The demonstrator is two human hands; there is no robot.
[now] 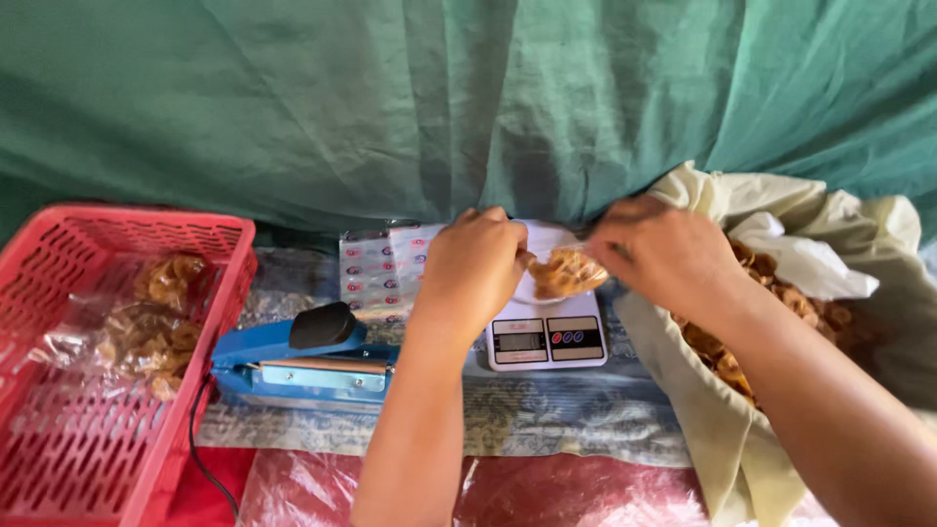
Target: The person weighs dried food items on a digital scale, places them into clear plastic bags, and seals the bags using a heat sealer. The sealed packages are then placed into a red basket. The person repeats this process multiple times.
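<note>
My left hand (475, 265) and my right hand (656, 252) both grip a small clear bag of golden fried snacks (566, 272), one hand on each side of it. The bag hangs just above the platform of a white digital kitchen scale (547, 341). To the right a large cream cloth sack (742, 429) lies open, with loose fried snacks (727, 356) inside it under my right forearm.
A blue impulse heat sealer (303, 363) sits left of the scale, its black cord running down. A red plastic basket (107, 390) at the left holds filled snack bags (146, 332). Sheets of printed labels (376, 268) lie behind. Green fabric hangs at the back.
</note>
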